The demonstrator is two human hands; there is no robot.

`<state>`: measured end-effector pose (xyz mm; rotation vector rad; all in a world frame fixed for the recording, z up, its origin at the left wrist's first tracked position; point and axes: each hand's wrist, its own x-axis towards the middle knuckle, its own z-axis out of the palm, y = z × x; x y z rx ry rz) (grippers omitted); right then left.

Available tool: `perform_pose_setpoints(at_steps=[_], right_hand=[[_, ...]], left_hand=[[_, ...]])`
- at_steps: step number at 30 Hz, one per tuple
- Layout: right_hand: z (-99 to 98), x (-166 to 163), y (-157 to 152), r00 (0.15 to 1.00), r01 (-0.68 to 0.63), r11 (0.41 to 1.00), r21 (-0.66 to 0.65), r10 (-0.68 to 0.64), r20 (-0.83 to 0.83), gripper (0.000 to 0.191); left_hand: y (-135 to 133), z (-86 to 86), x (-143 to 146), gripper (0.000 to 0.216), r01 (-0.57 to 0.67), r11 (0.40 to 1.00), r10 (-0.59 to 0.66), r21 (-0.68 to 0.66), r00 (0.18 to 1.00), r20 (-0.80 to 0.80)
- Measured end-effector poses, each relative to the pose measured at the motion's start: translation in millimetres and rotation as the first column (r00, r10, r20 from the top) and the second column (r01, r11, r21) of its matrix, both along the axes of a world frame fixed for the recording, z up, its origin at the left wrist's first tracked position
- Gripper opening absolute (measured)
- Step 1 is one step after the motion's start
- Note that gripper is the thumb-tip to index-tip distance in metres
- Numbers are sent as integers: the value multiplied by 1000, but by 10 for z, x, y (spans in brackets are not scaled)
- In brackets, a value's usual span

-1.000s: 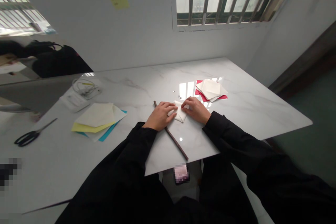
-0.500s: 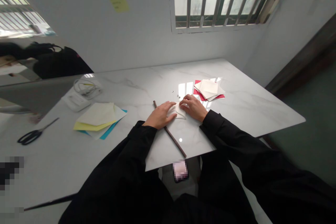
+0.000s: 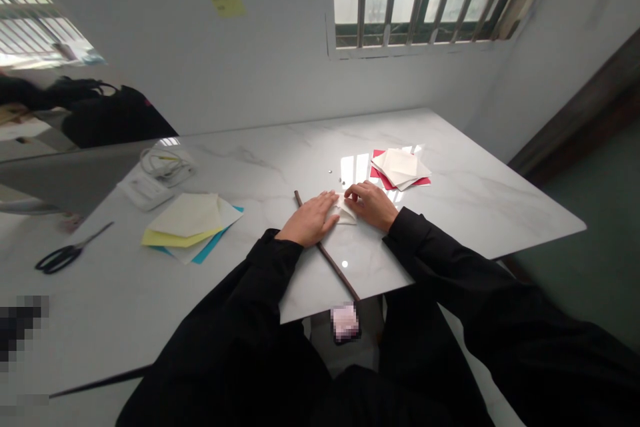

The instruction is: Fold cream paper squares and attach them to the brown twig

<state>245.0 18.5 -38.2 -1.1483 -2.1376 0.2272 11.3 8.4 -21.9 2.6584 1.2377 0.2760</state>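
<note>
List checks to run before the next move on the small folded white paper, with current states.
1. Left hand flat on the folded white paper: ok.
2. Right hand fingertips on the paper's far edge: ok; pinch or press, cannot tell.
3. Paper down on the table: ok.
4. Dark stick clear of the hands: not ok, it passes under the left wrist.
5. White-and-red stack apart from both hands: ok.

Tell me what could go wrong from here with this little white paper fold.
The small white paper is mostly covered by the left hand and right hand, so a crease could set crooked unnoticed. The thin brown stick passes beneath the left hand and ends near the front edge of the table; a sleeve nudge might roll it off.
</note>
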Motion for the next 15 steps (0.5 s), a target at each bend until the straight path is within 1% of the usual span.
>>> perform_pose_setpoints(at_steps=[5,9,11,15], right_hand=[[-13,20,-22,994,7,1000,-24,-10,-112,19],[-16,35,-32,986,-2,999,-51,-6,-166,30],[-15,39,-35,982,-10,998,-57,-1,-189,31],[-16,44,-35,983,-17,999,-50,8,-186,23]], left_hand=[[-16,19,9,66,12,1000,-14,-17,994,-104],[-44,51,29,69,-8,999,0,-52,987,-163],[-57,66,41,70,-14,998,2,-69,984,-180],[-76,82,59,72,-26,996,9,-86,982,-187]])
